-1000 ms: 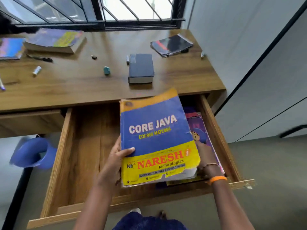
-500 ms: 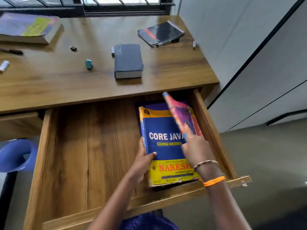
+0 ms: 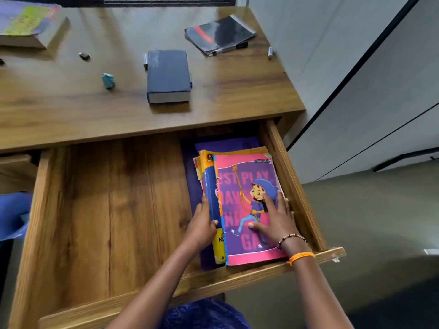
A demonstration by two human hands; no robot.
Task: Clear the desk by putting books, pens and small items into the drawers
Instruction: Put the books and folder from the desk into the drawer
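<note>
A wide wooden drawer [image 3: 102,210] stands open under the desk [image 3: 71,110]. At its right end lies a stack of books: a pink and purple cartoon book [image 3: 242,186] on top, the blue and yellow Core Java book [image 3: 210,186] under it, and a purple book [image 3: 190,162] at the bottom. My left hand [image 3: 202,226] grips the left edge of the Core Java book. Fingers spread, my right hand [image 3: 276,219] presses flat on the pink cover. On the desk remain a dark blue thick book [image 3: 168,74], a black notebook [image 3: 219,33] and a thick paperback [image 3: 28,24].
Small items lie on the desk: a teal eraser [image 3: 108,80], a small dark piece [image 3: 84,55], a marker [image 3: 145,60] beside the blue book, and a pen [image 3: 270,52] near the right edge. A white wall is at the right. A blue object [image 3: 13,214] sits at the left.
The Core Java book went down into the drawer onto the stack. The pink cartoon book, tilted up half a second ago, now lies flat on top under my right hand.
</note>
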